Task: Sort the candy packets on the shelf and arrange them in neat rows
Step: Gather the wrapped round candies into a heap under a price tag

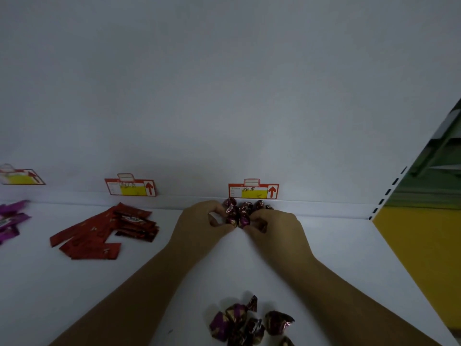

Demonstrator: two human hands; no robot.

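I see my left hand (199, 222) and right hand (275, 227) close together at the shelf's (336, 250) back edge, both pinching foil-wrapped candies (239, 212). A loose pile (245, 322) lies near the front edge.

This is a shop. A white metal shelf (324, 258) runs along a plain white back panel (224, 96). Just beyond the fingers (217, 209), a red-and-yellow price label (253, 191) with a red arrow sits at the shelf's back edge. A second label (131, 188) and a third label (21, 177) of the same kind stand to their left. Stock lies grouped by kind: foil-wrapped sweets (239, 214) at the fingers, with red packets (99, 233) and purple packets (11, 218) off to the left. To the right of the fingers, a slotted upright (389, 193) meets a yellow end panel (424, 245).
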